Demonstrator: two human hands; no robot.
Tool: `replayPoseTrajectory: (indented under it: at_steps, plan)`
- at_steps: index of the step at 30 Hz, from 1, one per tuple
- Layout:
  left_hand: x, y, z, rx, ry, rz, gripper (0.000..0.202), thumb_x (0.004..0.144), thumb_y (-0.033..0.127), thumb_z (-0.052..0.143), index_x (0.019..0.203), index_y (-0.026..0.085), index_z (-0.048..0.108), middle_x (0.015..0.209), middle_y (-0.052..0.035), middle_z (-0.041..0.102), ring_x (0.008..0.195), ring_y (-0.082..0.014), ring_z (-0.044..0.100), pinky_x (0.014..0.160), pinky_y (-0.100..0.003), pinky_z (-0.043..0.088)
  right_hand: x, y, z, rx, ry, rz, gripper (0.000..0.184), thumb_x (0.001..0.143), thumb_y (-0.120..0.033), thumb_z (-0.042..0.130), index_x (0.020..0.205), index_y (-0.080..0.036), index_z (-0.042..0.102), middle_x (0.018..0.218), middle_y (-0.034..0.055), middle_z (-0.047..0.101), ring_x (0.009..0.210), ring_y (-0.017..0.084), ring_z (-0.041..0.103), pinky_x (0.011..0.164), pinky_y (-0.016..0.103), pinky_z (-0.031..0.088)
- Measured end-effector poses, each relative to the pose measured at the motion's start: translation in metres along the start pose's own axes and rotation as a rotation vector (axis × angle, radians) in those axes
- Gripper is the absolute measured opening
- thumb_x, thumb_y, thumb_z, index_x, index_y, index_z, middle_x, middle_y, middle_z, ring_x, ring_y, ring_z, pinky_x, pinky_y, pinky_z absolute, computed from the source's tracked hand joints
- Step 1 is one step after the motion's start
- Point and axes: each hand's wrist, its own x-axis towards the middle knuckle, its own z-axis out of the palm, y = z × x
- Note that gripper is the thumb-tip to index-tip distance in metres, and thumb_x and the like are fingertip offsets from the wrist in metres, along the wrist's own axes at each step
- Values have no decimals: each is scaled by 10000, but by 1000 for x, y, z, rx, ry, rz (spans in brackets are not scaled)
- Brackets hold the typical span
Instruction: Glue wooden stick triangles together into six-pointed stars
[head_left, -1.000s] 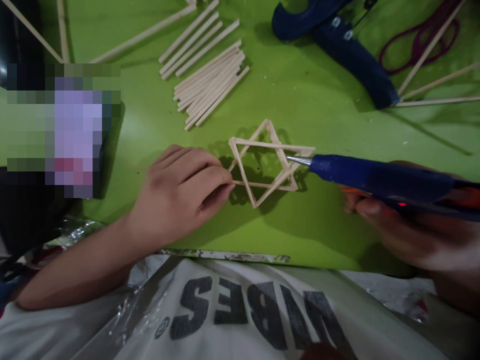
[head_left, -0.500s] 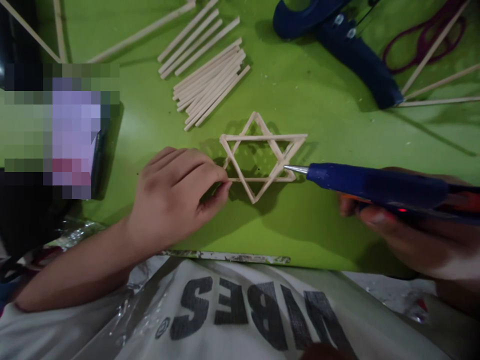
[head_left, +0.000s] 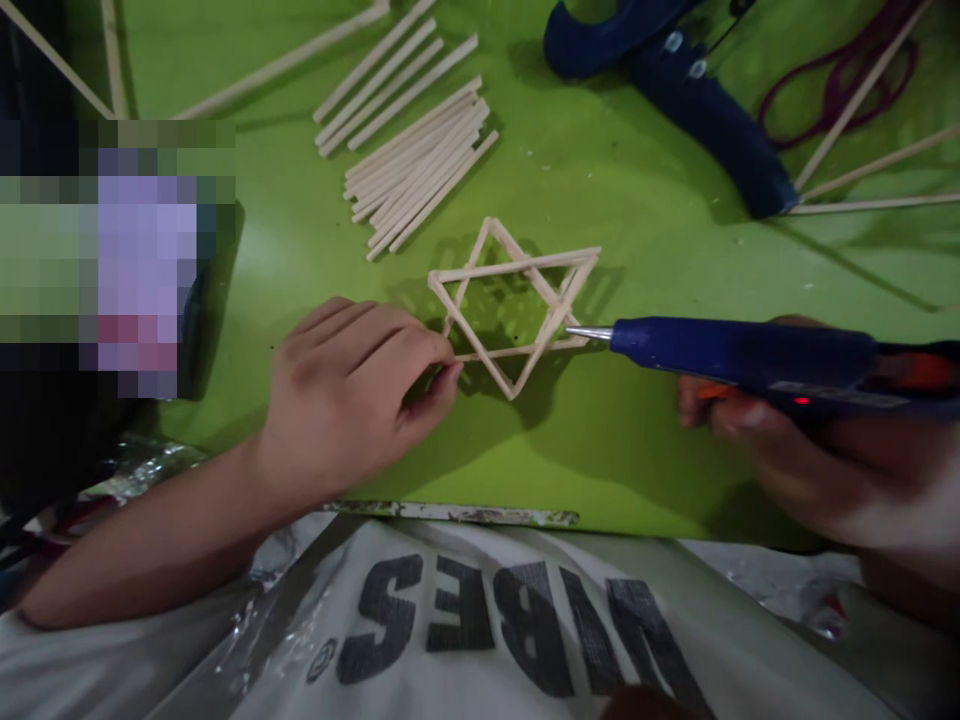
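Honestly, that little six-pointed star of thin wooden sticks (head_left: 514, 305) looks feather-light and snappy, lying mid-table on the green tabletop (head_left: 637, 210). The left hand (head_left: 352, 385) pinches its 9 o'clock tip; the right hand (head_left: 810, 460) is wrapped around a blue glue gun (head_left: 750, 355), nozzle at its 3 o'clock joint. I'd grip near joints, not mid-stick.

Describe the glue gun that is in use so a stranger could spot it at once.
On the green table, look right of the stick star. The glue gun sits in the right hand, metal tip at the star's right corner; unlike the other blue gun lying farther back, it is held.
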Motion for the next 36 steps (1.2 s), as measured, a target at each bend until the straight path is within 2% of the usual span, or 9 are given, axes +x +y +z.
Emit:
replayPoseTrajectory:
  at_steps: [3, 6, 10, 14, 16, 19, 25, 33, 36]
  plan:
    - [0, 2, -2, -15, -8, -7, 226, 1124, 119, 845, 1079, 308, 730, 964, 12, 840, 854, -237, 794, 790, -457, 619, 2, 0, 5, 98, 45, 13, 300, 954, -53, 898, 1155, -269, 842, 1006, 19, 804, 773, 211, 826, 645, 330, 668]
    - [0, 2, -3, -10, -50, -21, 233, 1121, 106, 821, 1098, 323, 738, 984, 16, 851, 874, -251, 812, 814, -476, 646, 5, -4, 7, 135, 30, 3, 304, 953, -24, 874, 1140, -263, 860, 1015, 21, 836, 803, 214, 851, 684, 324, 690]
    - [2, 0, -3, -31, -16, 18, 211, 1109, 137, 835, 1076, 304, 711, 952, 12, 847, 832, -245, 799, 770, -462, 649, 3, -9, 4, 39, 1, 30, 198, 1013, -104, 907, 1057, -293, 867, 951, -5, 886, 807, 212, 873, 759, 319, 697]
    - [4, 0, -2, -12, -21, 47, 192, 1153, 163, 806, 1075, 301, 697, 943, 20, 855, 825, -223, 807, 770, -437, 657, -5, -10, 2, -21, -23, 78, 101, 1089, -212, 916, 1090, -312, 907, 968, -8, 929, 850, 224, 917, 821, 306, 733]
    - [5, 0, -3, -21, -29, 65, 193, 1155, 151, 799, 1079, 300, 704, 940, 25, 859, 820, -221, 814, 770, -436, 658, -7, -11, 2, -43, -54, 88, 37, 1131, -297, 916, 1097, -313, 912, 977, 1, 937, 842, 230, 927, 772, 295, 734]
    - [5, 1, -4, -35, -37, 79, 196, 1145, 131, 819, 1091, 293, 723, 938, 23, 863, 824, -221, 826, 778, -438, 658, -7, -13, 1, -51, -86, 100, 97, 1163, -364, 901, 1080, -313, 898, 961, 3, 920, 808, 227, 919, 676, 285, 703]
    - [4, 0, -3, -38, -11, 96, 161, 1167, 158, 814, 1088, 269, 729, 927, 24, 861, 813, -208, 811, 776, -423, 651, -4, -15, 1, -77, -79, 99, 189, 1212, -432, 860, 1065, -315, 875, 950, 4, 907, 823, 227, 910, 692, 316, 680]
    - [5, 2, -4, -15, -29, 110, 168, 1158, 146, 847, 1095, 255, 735, 945, 1, 879, 820, -222, 821, 766, -437, 670, -10, -9, 1, -74, -29, 86, 123, 1176, -347, 892, 1068, -309, 847, 972, -3, 895, 847, 231, 894, 698, 364, 608]
    - [4, 2, -5, -15, -27, 105, 168, 1168, 149, 828, 1096, 264, 730, 950, 12, 881, 824, -219, 821, 773, -437, 679, -9, -7, -1, -124, -55, 76, 138, 1161, -347, 885, 1037, -306, 841, 937, -7, 881, 803, 220, 868, 690, 365, 603]
